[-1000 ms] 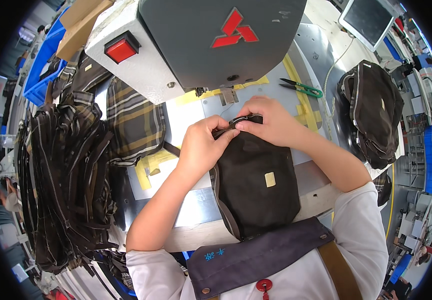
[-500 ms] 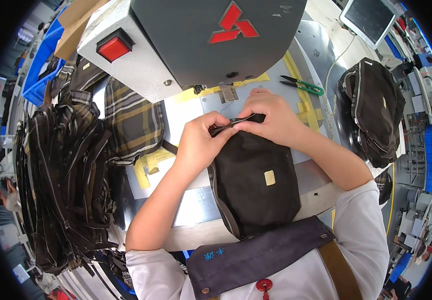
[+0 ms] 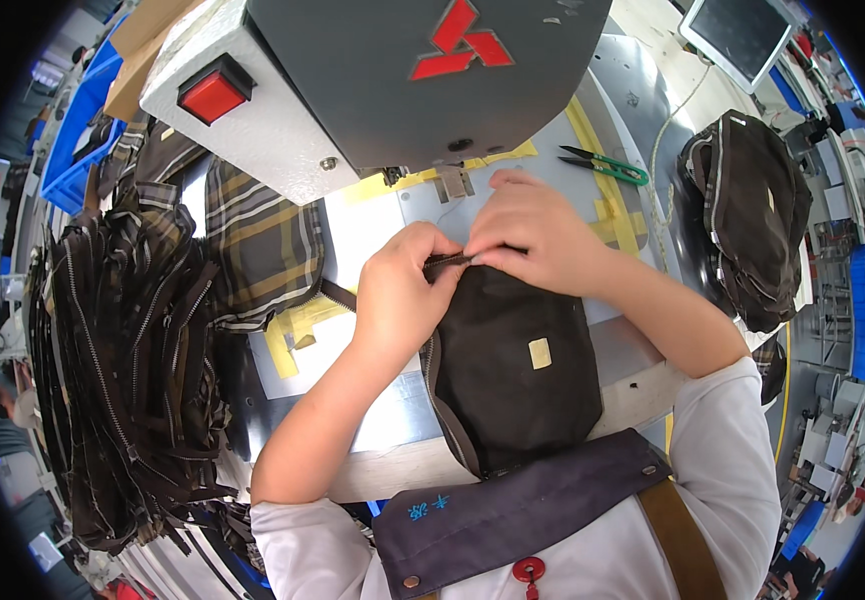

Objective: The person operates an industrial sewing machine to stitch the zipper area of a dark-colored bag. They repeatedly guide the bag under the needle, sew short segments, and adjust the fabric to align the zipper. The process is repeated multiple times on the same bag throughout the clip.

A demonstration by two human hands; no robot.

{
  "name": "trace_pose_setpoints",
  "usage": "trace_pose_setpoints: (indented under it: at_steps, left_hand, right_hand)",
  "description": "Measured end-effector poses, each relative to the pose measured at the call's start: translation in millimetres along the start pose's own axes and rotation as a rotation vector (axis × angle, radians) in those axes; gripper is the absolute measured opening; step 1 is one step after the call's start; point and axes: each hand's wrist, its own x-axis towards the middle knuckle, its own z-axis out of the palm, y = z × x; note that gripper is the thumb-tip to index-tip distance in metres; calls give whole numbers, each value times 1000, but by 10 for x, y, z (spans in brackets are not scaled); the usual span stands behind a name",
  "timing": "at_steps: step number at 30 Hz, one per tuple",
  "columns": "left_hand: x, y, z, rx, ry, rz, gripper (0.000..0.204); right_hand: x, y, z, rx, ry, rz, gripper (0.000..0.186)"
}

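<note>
A dark brown-black fabric bag piece (image 3: 513, 370) lies in front of me, with a small pale yellow patch (image 3: 540, 353) on it and a zipper (image 3: 445, 400) down its left edge. At its far edge, my left hand (image 3: 400, 285) pinches one end of a narrow dark strip. Fingers of my right hand (image 3: 541, 235) are closed on the same edge, just to the right and nearly touching the left fingertips. Just beyond my hands is the metal clamp (image 3: 453, 183) under the grey sewing machine head (image 3: 423, 90).
Several zippered dark pieces (image 3: 123, 370) are heaped at the left, beside a plaid piece (image 3: 263, 245). Green-handled thread snips (image 3: 608, 166) lie beyond my right hand. More dark bag pieces (image 3: 748, 220) are stacked at the right. A blue bin (image 3: 68, 175) stands far left.
My right hand has turned over the edge, covering the fabric end that showed beside its thumb. The strip between my fingers now looks flatter. The bag piece has hardly moved.
</note>
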Motion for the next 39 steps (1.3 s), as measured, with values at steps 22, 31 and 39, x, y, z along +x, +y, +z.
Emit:
trace_pose_setpoints:
  at_steps: [22, 31, 39]
  left_hand:
    - [90, -68, -101, -228, -207, -153, 20]
    - [100, -161, -78, -273, -279, -135, 19]
    - [107, -126, -108, -221, -304, -95, 18]
  right_hand:
    - [19, -28, 120, 308, 43, 454, 25]
    - [103, -62, 44, 455, -41, 668, 24]
    - [83, -65, -21, 399, -44, 614, 25]
